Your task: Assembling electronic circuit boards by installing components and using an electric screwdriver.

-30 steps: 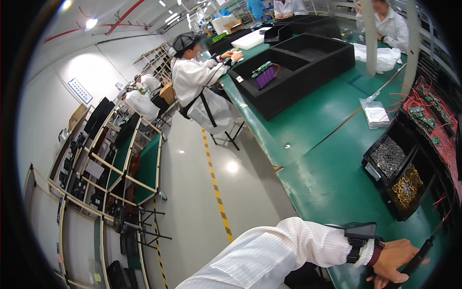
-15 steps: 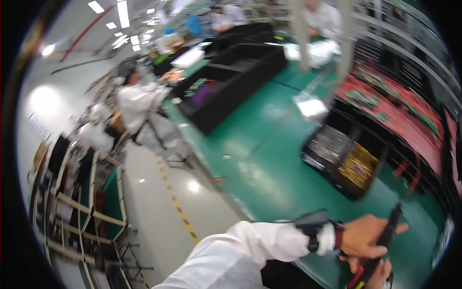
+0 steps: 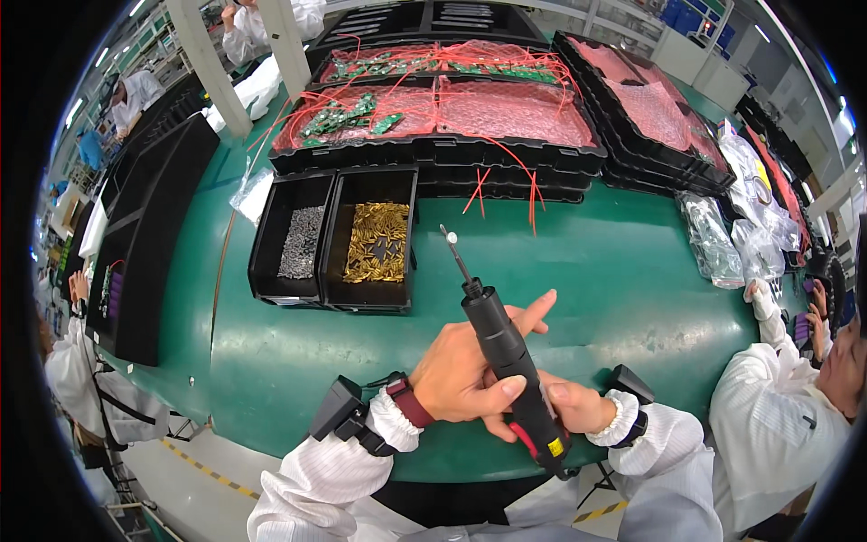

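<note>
A worker's left hand (image 3: pixel 458 372) and right hand (image 3: pixel 580 408) close around a black power screwdriver (image 3: pixel 502 336) near the front edge of the green tabletop (image 3: pixel 623 271), open surface reaching right to clear plastic bags (image 3: pixel 712 242); since the earlier frame, the view has swung right, revealing the right sleeve (image 3: pixel 661 452).

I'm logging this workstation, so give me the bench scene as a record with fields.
Left hand: holds a black power tool near its middle
Right hand: holds the tool's lower end
Tool tip: slim bit pointing away from the person
Bins: two, black; silver-coloured parts left, gold-coloured parts right
Trays: black, pink-lined, beyond the bins, with green circuit boards and red wires
Bench: green
</note>
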Motion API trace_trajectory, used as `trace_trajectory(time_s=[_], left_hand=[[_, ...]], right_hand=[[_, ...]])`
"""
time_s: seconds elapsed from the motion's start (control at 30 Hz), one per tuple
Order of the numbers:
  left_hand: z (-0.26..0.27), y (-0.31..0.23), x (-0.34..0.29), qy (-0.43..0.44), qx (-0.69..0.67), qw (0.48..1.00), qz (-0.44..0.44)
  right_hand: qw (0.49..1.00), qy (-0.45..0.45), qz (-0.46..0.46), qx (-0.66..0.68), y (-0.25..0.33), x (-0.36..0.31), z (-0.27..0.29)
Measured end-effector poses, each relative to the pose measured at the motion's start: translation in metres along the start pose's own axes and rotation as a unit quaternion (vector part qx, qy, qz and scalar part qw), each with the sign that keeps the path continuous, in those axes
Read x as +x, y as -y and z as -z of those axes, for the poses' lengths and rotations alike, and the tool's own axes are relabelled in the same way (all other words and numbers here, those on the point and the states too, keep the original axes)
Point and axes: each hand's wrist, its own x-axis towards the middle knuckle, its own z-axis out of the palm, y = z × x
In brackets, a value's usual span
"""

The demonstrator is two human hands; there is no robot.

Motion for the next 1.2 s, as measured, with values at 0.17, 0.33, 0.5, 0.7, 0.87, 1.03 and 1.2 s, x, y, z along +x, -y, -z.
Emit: trace_trajectory(time_s=[0.17,0.33,0.5,0.7,0.87,1.03,1.2], left_hand=[[-0.003,0.001,-0.003,0.004,-0.004,1.0,0.012],[-0.002,0.004,-0.003,-0.001,-0.012,1.0,0.011],[-0.002,0.002,0.0,0.01,-0.015,1.0,0.021],[0.0,0.001,-0.005,-0.002,-0.01,0.999,0.031],[-0.004,0.002,0.0,0.004,-0.021,0.999,0.031],[-0.006,0.005,0.0,-0.021,-0.084,0.995,0.051],[-0.005,0.003,0.002,0.001,-0.084,0.993,0.085]], right_hand=[[1.0,0.011,-0.026,-0.003,-0.004,-0.001,0.002],[1.0,-0.019,0.014,-0.011,-0.006,0.005,0.0],[0.999,0.023,0.012,0.042,-0.012,0.005,0.004],[0.997,0.041,0.046,0.055,-0.017,0.011,0.004],[0.999,-0.004,0.035,0.035,-0.011,0.002,0.001],[0.999,-0.019,0.038,0.017,-0.005,0.011,-0.007],[0.998,-0.054,0.019,0.035,-0.007,0.017,-0.002]])
